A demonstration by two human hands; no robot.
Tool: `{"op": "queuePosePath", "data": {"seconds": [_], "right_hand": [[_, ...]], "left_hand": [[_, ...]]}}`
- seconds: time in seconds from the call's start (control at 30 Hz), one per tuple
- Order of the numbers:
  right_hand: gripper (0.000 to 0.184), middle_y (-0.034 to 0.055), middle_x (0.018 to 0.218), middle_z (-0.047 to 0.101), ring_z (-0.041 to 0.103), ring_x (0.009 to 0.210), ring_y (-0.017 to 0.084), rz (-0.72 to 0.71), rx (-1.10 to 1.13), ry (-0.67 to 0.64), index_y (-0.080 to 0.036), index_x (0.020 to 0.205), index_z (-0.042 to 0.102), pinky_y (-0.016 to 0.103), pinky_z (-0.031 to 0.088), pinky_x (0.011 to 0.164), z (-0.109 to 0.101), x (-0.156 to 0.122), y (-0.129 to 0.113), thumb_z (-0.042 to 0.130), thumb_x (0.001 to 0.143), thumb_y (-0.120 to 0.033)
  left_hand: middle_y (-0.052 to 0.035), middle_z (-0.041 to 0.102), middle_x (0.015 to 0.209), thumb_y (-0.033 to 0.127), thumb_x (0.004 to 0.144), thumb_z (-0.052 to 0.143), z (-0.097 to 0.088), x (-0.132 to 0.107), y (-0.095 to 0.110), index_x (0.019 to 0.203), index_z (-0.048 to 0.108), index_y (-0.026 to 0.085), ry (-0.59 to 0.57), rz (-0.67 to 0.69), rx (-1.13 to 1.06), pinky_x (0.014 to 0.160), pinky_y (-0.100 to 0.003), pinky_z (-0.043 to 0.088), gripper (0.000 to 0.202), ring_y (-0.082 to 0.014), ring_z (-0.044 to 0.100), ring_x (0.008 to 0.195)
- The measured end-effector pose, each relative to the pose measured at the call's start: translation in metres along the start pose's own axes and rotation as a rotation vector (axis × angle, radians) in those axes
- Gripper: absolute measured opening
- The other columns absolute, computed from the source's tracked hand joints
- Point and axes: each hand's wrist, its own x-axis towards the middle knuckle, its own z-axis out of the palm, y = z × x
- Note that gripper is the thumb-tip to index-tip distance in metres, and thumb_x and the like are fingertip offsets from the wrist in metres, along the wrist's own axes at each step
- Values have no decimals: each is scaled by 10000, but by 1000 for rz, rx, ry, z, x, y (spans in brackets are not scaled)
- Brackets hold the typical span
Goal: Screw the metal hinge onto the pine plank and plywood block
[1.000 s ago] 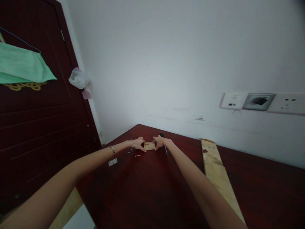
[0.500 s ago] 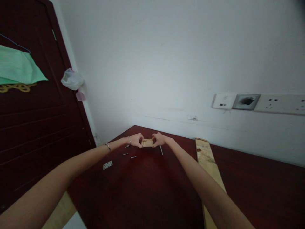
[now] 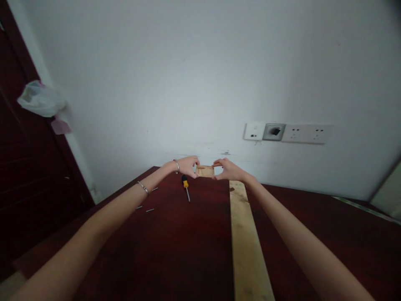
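A small wooden block (image 3: 205, 171) is held up between my two hands, above the far edge of the dark red table (image 3: 188, 246). My left hand (image 3: 188, 165) pinches its left end between thumb and fingers. At the opposite end, my right hand (image 3: 230, 169) grips it the same way. Below my left hand lies a screwdriver (image 3: 186, 184) with a black and yellow handle, its shaft pointing toward me. Several screws (image 3: 150, 210) are scattered on the table further left, partly beside my left forearm.
A long wooden plank (image 3: 247, 242) runs from near the wall toward me, under my right hand. White wall sockets (image 3: 303, 133) sit above the table on the right. A plastic bag (image 3: 42, 99) hangs by the door at left.
My view has turned right. Both hands have carried the wooden block rightward, toward the plank's far end, and the screwdriver's handle has come into sight. The metal hinge plate is out of sight now.
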Motion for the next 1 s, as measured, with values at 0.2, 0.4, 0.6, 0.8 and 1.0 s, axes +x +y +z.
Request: {"op": "queuePosePath", "data": {"seconds": [0.2,0.4,0.6,0.8,1.0], "right_hand": [[558,117,1061,600,537,1001,241,91,-10,80,-104,1097,565,380,444,885,-5,-56,1,714,622,-356],[536,127,1082,558,534,1039,246,170,31,96,-130,1076,544,389,427,933,24,-104,-10,715,613,-338],[570,111,1084,535,528,1051,243,194,57,95,-148,1105,524,389,413,961,52,-136,-13,719,613,-360],[606,106,1096,503,530,1039,236,224,60,104,-155,1142,502,385,416,960,59,-145,-17,722,611,-347],[597,120,1121,508,512,1095,246,230,89,75,-137,1152,501,389,395,995,69,-147,-19,707,628,-338]], "left_hand": [[-32,530,893,309,535,711,16,15,42,914,571,136,-71,64,-60,700,-241,425,439,-165,517,779],[-36,517,912,289,538,726,55,-2,60,944,539,133,-145,104,-187,727,-247,436,474,-170,513,811],[-33,505,908,306,503,759,79,-18,70,900,518,150,-167,208,-202,754,-263,437,490,-180,506,829],[-29,498,902,307,497,765,93,-24,72,905,506,154,-145,215,-234,744,-265,432,507,-182,498,833],[-22,485,875,282,486,771,100,-32,72,873,503,155,-120,201,-271,730,-263,431,487,-173,486,804]]}}
